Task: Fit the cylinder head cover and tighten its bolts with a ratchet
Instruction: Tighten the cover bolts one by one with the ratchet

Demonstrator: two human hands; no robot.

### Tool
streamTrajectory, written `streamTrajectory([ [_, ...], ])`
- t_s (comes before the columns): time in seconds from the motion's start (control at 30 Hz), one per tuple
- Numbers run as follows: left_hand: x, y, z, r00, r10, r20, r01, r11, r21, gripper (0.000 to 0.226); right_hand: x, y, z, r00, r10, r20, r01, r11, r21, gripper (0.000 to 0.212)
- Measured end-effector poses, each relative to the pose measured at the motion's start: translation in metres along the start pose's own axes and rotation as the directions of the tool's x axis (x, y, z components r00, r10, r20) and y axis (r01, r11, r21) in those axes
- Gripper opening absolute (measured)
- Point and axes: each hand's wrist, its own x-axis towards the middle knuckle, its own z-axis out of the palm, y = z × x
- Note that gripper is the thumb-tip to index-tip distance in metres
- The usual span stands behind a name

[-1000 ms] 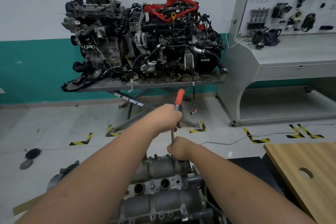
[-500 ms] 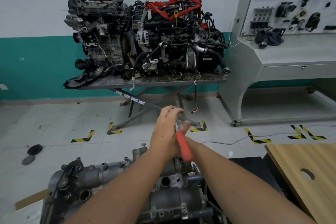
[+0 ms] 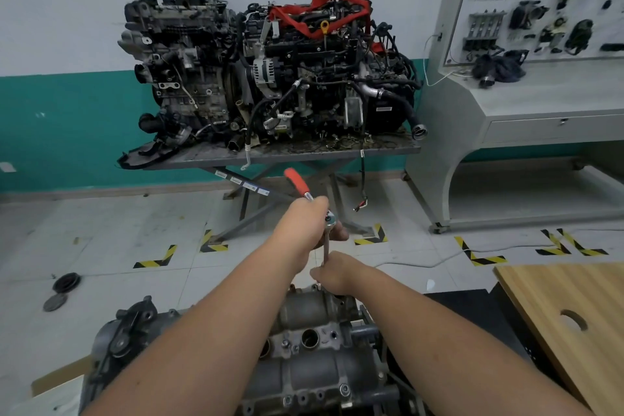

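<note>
The grey cylinder head cover (image 3: 314, 378) sits on the engine at the bottom centre, with round plug holes showing between my forearms. My left hand (image 3: 305, 224) grips the ratchet (image 3: 299, 183) near its head; its red handle points up and to the left. A thin extension bar (image 3: 326, 250) runs down from the ratchet head to the far edge of the cover. My right hand (image 3: 332, 272) pinches the lower end of that bar, hiding the socket and the bolt beneath it.
A metal lift table (image 3: 270, 154) carrying two dirty engines stands ahead. A grey training bench (image 3: 540, 105) with a parts panel is at the right. A wooden tabletop (image 3: 574, 321) with a round hole lies at lower right. Rubber discs (image 3: 66, 284) lie on the tiled floor.
The red handle has swung from hanging down toward me, half a second ago, back up and to the left. My right hand has stayed at the bottom of the extension bar.
</note>
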Motion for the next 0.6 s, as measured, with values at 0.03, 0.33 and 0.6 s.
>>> streamTrajectory([
  [0.03,-0.003,0.005,0.000,0.999,0.009,0.039,-0.013,0.994,0.112,0.024,0.000,0.001,0.000,1.000,-0.002,0.023,0.001,0.999,0.054,0.046],
  [0.33,-0.005,0.031,-0.004,0.947,0.181,0.267,-0.304,0.222,0.927,0.023,0.003,0.002,-0.005,0.995,-0.081,0.062,0.083,0.996,-0.028,0.017],
  [0.6,-0.001,-0.024,-0.005,0.496,0.784,0.373,-0.509,-0.085,0.856,0.043,-0.004,-0.003,-0.004,0.969,-0.244,0.046,0.248,0.936,-0.251,0.034],
])
